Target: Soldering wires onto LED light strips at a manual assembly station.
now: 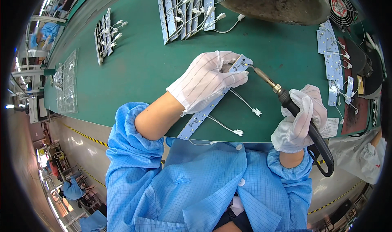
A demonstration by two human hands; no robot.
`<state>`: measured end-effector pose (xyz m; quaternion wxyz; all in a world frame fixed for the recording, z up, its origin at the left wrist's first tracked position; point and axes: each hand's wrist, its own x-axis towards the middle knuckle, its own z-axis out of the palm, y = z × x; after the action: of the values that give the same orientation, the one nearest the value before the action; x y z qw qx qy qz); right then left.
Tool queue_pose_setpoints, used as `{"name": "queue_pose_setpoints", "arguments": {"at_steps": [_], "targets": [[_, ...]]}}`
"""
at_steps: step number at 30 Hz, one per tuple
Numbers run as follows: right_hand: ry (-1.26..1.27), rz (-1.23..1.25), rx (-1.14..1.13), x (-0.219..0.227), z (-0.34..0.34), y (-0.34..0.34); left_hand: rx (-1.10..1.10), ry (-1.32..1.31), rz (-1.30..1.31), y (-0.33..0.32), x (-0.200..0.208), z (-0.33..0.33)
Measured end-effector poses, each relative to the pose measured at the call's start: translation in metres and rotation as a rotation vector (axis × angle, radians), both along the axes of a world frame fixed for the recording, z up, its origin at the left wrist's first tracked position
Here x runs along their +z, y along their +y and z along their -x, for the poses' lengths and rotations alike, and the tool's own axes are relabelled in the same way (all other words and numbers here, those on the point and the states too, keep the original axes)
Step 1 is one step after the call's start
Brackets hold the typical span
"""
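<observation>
My left hand (212, 78), in a white striped glove, grips an LED strip board (195, 125) near its upper end. The pale blue board slants down toward the table's near edge, and white wires with small connectors (256, 112) trail from its right side. Gloved likewise, my right hand (300, 117) is closed around the black handle of a soldering iron (287, 101). The iron's tip points up and left, at or very close to the board's top end; whether it touches I cannot tell. My left palm hides the middle of the board.
Wired LED strips (185, 15) lie at the back, with a smaller stack (105, 35) to the left. More boards (332, 62) line the right side. A dark-bottomed lamp hood (273, 3) overhangs the back, near a round fan (338, 6). A clear plastic tray (67, 85) sits far left.
</observation>
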<state>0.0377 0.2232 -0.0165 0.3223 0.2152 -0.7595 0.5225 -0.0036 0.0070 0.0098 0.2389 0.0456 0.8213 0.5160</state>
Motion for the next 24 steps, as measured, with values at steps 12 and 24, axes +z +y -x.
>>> {"name": "queue_pose_setpoints", "arguments": {"at_steps": [12, 24], "targets": [[0.118, -0.046, 0.093, -0.0029, 0.0026, 0.0048, -0.034, 0.075, 0.116, 0.0048, 0.0007, -0.0007], [0.079, -0.093, 0.094, -0.004, 0.0018, 0.0053, -0.05, 0.065, 0.17, 0.0072, 0.0063, -0.0006]]}}
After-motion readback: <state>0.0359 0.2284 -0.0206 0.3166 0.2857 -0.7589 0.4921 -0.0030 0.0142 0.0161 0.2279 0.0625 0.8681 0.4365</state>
